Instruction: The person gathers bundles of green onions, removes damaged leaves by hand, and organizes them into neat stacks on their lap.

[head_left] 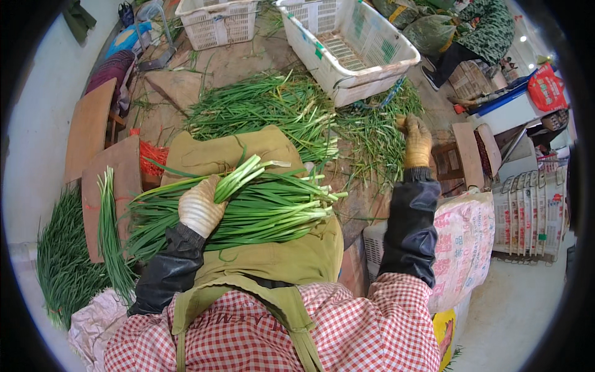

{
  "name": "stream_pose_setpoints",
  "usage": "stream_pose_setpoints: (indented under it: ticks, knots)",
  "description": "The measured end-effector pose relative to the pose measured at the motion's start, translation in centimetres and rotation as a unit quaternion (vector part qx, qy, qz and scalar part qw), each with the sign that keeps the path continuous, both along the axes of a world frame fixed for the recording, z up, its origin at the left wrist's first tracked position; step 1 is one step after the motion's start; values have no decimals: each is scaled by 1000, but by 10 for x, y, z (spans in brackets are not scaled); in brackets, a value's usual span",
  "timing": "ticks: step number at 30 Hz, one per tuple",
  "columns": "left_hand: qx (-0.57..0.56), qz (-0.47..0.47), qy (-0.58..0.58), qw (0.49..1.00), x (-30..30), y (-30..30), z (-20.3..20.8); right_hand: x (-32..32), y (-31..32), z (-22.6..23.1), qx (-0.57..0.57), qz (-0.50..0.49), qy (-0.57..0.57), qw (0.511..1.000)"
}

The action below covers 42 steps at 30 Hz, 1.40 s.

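Observation:
My left hand, in a pale work glove, is closed around a small bunch of chives, white stem ends pointing right. Beneath it, a larger heap of chives lies across my lap on an olive apron. My right hand, in a tan glove, is stretched forward above a strewn pile of loose leaves and trimmings. Its fingers are loosely bent and somewhat apart, with nothing visible in them. Past my knees, more loose chives lie on the floor.
Two white plastic crates stand ahead. On the left are stacked chives, a wooden board and red ties. A pink-white sack and stacked crates stand right. Another person is at far right.

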<state>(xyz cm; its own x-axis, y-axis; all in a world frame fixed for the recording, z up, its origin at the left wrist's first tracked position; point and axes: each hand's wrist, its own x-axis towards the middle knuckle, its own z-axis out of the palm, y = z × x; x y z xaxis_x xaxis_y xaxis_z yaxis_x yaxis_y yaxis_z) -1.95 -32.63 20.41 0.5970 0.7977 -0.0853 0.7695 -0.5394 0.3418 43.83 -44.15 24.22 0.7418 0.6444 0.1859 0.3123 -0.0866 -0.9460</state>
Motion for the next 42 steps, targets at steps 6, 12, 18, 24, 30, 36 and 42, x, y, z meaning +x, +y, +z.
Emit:
stream_pose_setpoints:
  ticks: [6,12,18,24,30,36,42]
  knots:
    - [-10,18,2,1000,-2,1,1,-90,-36,5,-272,155,-109,943]
    - [123,-17,-109,986,14,-7,-3,-181,-19,-8,-285,218,-31,933]
    - [40,52,-29,997,15,-2,5,-183,5,1,-178,217,-149,948]
    - [-31,78,57,995,20,7,8,-190,-4,-9,-41,188,210,959]
    - [16,40,32,999,16,9,-19,-174,-26,-18,-80,159,411,894]
    - [-4,36,19,999,15,7,-11,-185,-35,-8,71,161,456,873]
    - [-3,38,30,999,10,10,-18,-144,-58,-23,210,18,484,849]
